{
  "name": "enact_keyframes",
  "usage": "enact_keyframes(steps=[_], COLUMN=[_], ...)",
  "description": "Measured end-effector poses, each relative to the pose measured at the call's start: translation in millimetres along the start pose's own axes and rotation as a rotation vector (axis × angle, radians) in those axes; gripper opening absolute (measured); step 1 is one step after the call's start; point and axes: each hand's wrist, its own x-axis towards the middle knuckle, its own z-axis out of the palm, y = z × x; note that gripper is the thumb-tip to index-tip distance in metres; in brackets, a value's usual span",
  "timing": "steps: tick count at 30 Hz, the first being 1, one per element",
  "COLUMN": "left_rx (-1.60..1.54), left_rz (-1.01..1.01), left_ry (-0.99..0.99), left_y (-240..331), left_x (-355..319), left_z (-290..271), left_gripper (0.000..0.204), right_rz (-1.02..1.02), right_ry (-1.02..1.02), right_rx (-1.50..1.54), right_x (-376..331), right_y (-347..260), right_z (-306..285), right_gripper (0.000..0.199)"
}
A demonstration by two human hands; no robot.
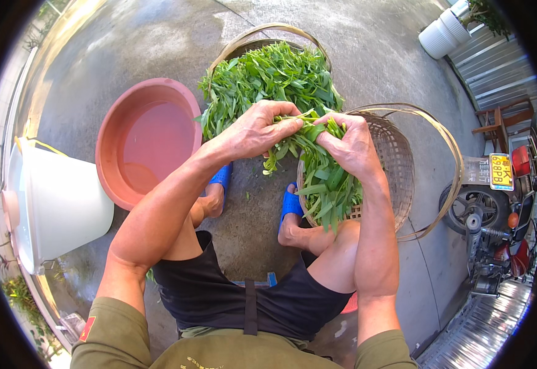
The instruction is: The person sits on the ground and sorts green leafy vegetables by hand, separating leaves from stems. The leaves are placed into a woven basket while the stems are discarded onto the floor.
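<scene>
Left hand (259, 130), right hand (351, 149) pinch leafy stems (311, 132); 2 woven baskets (396, 163) near.

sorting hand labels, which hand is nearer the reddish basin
Left. The left hand is to the right of the reddish basin; the right hand is farther right, past the left hand.

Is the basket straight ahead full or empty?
Full: the basket has leafy greens heaped up, covering most of its opening.

Leaves (327, 178) look smooth, slightly glossy; baskets (396, 154) are rough woven wicker, basin (111, 146) and bucket (71, 203) smooth plastic, shorts (207, 298) matt cloth, floor (157, 40) rough concrete.
</scene>
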Motion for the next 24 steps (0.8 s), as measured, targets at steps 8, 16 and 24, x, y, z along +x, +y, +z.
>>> enact_keyframes(steps=[8,16,24], left_rx=[0.117,0.059,-0.166], left_rz=[0.143,0.157,-0.014], left_ry=[0.028,0.125,0.13], left_y=[-7.7,-7.3,-11.4], left_x=[1.8,7.7,-8.1], left_z=[2.5,4.6,-40.4], left_gripper=[0.03,0.026,0.027], right_rz=[-0.102,0.002,0.135], right_ry=[0.073,0.4,0.572], right_rx=[-0.268,0.17,0.769], right_x=[-2.0,3.3,-22.9], right_y=[-6.4,2.2,31.7], right_z=[10.9,-5.1,-77.5], right_gripper=[0.019,0.014,0.013])
